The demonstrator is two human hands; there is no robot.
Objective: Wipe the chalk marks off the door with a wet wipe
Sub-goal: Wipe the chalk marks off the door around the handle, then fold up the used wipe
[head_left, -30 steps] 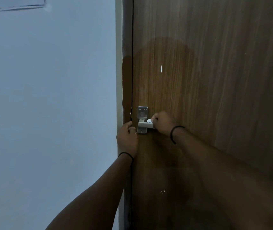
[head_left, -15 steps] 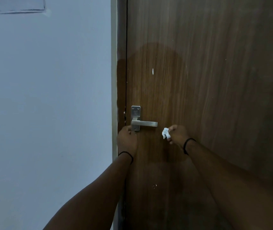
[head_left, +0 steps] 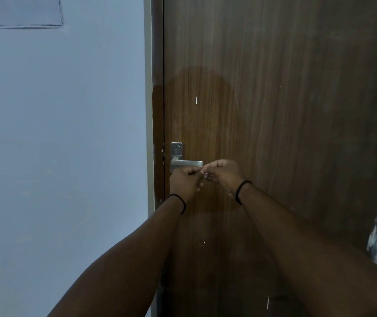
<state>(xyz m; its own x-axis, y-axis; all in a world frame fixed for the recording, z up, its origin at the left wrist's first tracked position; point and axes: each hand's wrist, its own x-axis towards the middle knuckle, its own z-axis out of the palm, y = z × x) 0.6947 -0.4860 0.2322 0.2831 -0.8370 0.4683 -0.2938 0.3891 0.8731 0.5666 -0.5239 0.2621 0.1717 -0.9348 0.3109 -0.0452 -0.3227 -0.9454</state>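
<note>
While the wet wipe is hidden between them, left hand (head_left: pixel 184 180) and right hand (head_left: pixel 223 173) meet, fingers curled; what they grasp is unclear. Half a second ago they were apart at the door handle (head_left: pixel 186 163).

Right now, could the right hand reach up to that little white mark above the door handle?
Probably yes. The right hand is beside the handle, and only bare door lies between it and the white mark.

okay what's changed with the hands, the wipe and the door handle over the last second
The right hand let go of the door handle, dropped below it with the wet wipe, then came left to meet the left hand just under the lever. The left hand shifted right from the door edge. The wipe is now almost hidden between the fingers. The handle, the white mark and the damp patch are unchanged.
</note>
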